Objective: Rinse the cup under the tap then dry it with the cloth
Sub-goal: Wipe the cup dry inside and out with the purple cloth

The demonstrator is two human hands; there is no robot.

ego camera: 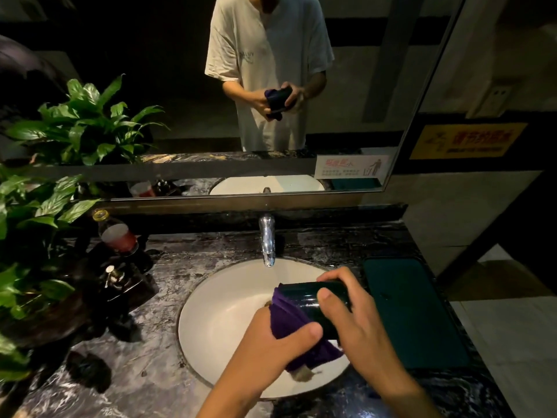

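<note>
A dark glossy cup (307, 300) lies on its side above the white sink basin (223, 315). My right hand (358, 321) grips its base end from the right. My left hand (271, 348) holds a purple cloth (289, 321) pressed against the cup's open end; part of the cloth hangs down below the cup. The chrome tap (267, 239) stands behind the basin, with no water visible from it.
A dark green mat (416, 312) lies on the marble counter (168, 260) right of the basin. A bottle with red drink (116, 233), a dark soap dispenser (113, 276) and a leafy plant (33, 236) stand at left. The mirror (361, 86) behind reflects me.
</note>
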